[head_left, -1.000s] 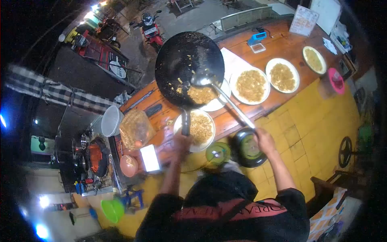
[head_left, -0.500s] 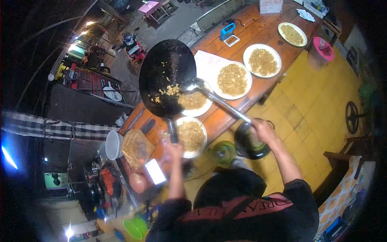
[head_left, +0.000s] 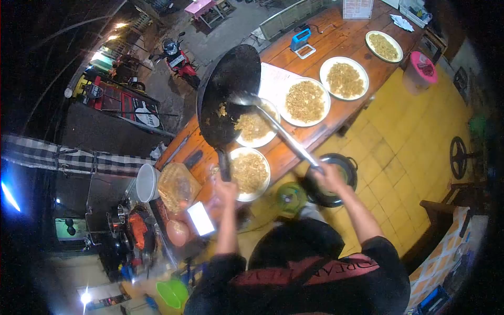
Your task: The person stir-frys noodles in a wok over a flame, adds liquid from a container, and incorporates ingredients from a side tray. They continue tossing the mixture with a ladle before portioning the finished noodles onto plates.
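Note:
My left hand [head_left: 227, 190] is wrapped round the handle of a black wok [head_left: 231, 94], which is tilted over the table edge of plates. A few bits of food cling to its inside. In my right hand [head_left: 331, 177] is the long metal handle of a ladle [head_left: 289, 137], its head inside the wok's right side. Just right of the wok lies a plate of fried food [head_left: 257, 128], partly covered by the ladle. A nearer plate [head_left: 249, 174] of the same food is beside the wok handle, and another full plate [head_left: 304, 102] stands farther right.
Two more filled plates [head_left: 344, 79] [head_left: 384, 46] stand up the wooden table [head_left: 283, 160]. A blue stand [head_left: 301, 41] is behind them. At the left are a woven basket [head_left: 176, 186], a white tablet-like object [head_left: 201, 218] and a pinkish bowl [head_left: 178, 232]. A black pan [head_left: 346, 197] is below my right hand.
The wok has tilted more steeply and holds less food. The ladle's head has moved left into the wok, and my right hand has shifted left and slightly down.

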